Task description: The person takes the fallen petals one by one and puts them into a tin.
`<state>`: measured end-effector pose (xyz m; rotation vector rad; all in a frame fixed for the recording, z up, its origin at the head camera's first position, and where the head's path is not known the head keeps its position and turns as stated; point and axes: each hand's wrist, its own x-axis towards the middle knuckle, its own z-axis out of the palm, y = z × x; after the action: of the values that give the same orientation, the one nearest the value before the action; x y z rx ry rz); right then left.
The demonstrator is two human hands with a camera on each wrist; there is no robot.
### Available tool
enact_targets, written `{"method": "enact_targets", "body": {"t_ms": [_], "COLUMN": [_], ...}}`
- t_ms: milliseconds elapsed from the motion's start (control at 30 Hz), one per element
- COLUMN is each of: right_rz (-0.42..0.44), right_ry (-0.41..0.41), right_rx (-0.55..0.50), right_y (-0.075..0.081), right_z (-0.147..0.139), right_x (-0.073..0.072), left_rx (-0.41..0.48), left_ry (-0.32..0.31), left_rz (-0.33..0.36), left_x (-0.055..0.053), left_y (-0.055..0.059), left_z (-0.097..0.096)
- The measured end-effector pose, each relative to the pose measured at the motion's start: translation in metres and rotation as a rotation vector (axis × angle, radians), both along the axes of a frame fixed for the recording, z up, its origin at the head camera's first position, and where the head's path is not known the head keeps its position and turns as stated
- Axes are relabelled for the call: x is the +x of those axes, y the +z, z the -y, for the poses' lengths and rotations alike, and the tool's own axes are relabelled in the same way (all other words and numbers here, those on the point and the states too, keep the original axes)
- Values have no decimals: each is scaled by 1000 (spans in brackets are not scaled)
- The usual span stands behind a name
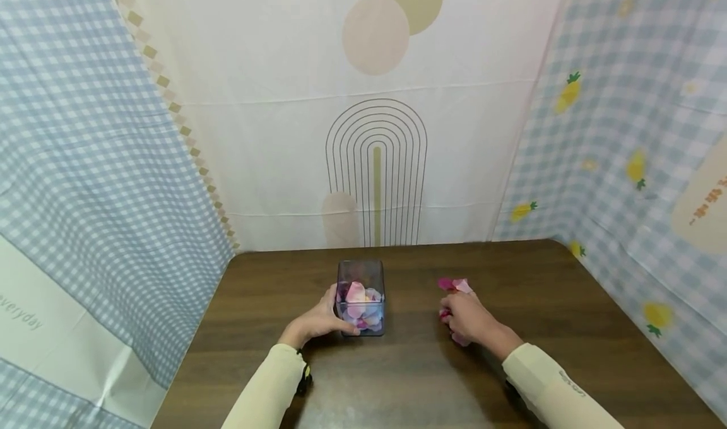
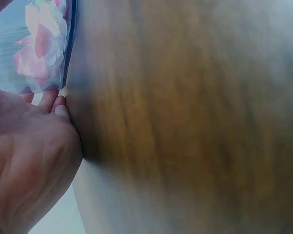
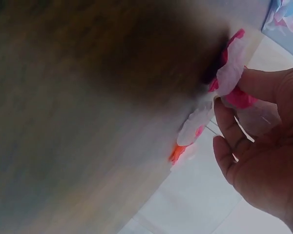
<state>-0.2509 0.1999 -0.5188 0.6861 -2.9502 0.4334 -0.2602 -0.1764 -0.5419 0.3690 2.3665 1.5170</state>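
Note:
A clear, bluish plastic box (image 1: 360, 271) stands upright on the table, holding pink, white and pale blue artificial flower petals (image 1: 362, 310). My left hand (image 1: 318, 322) grips its left side, the thumb along the near lower edge and the fingers partly hidden behind it. Through the box wall, petals (image 2: 41, 46) show in the left wrist view. Over to the right, my right hand (image 1: 470, 315) is low over the table, pinching pink and white petals (image 3: 231, 68) between thumb and fingers. More white and orange petals (image 3: 190, 131) lie just beyond the fingertips.
The brown wood-grain table (image 1: 397, 378) carries the box and the loose petals. A white patterned cloth (image 1: 272, 164) hangs along its far edge. Checked cloths hang at the left (image 1: 142, 164) and right (image 1: 608, 120).

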Motion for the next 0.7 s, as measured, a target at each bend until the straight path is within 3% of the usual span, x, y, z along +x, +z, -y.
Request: {"method": "enact_targets", "body": {"t_ms": [233, 700], "right_rz": [51, 53], "right_ry": [16, 27], "right_rx": [-37, -64], "right_y": [3, 8], "right_z": [-2, -5], "right_x": [1, 5], "left_rx": [-2, 12], "left_ry": [-22, -18], "left_rz": [-25, -11], "left_x": [0, 0], "left_y": [0, 1], "left_z": [0, 0]}}
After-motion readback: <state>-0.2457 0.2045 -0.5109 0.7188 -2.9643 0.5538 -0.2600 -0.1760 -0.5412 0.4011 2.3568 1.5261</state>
